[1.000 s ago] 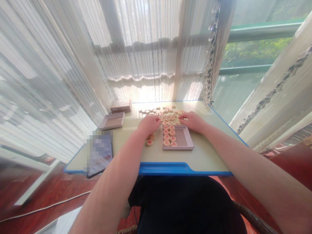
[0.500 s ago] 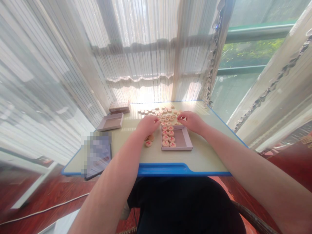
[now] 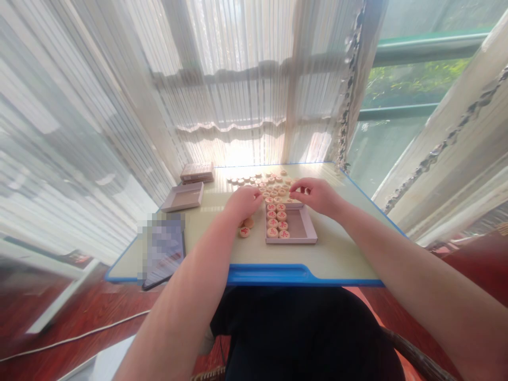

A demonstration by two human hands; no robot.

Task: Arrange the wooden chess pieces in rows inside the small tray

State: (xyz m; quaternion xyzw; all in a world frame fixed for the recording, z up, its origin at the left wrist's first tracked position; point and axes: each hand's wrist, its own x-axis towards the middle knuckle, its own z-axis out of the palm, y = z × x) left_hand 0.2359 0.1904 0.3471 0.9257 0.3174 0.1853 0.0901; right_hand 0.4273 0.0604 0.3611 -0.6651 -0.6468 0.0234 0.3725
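Note:
Round wooden xiangqi pieces (image 3: 273,193) with red characters are spread across the far middle of the table. In front of them, a shallow open cardboard box (image 3: 310,225) holds two columns of pieces (image 3: 283,225) along its left side. My left hand (image 3: 243,202) rests by the left edge of the spread pieces, fingers curled together; what they hold, if anything, is hidden. My right hand (image 3: 313,193) is beyond the box's back right corner, its thumb and fingertips closed on a xiangqi piece (image 3: 291,195). Under my left wrist lie a few loose pieces (image 3: 245,232), partly covered.
An open box lid (image 3: 183,197) lies at the table's left, with a stacked flat box (image 3: 197,172) behind it. Nearer, a tablet (image 3: 166,251), partly blurred, lies by the left edge. A blue rim (image 3: 270,273) borders the pale table. Sheer curtains (image 3: 238,95) hang behind.
My right fingertips have lowered slightly onto a piece behind the box. My left hand has hardly moved. The whole view has shifted a little.

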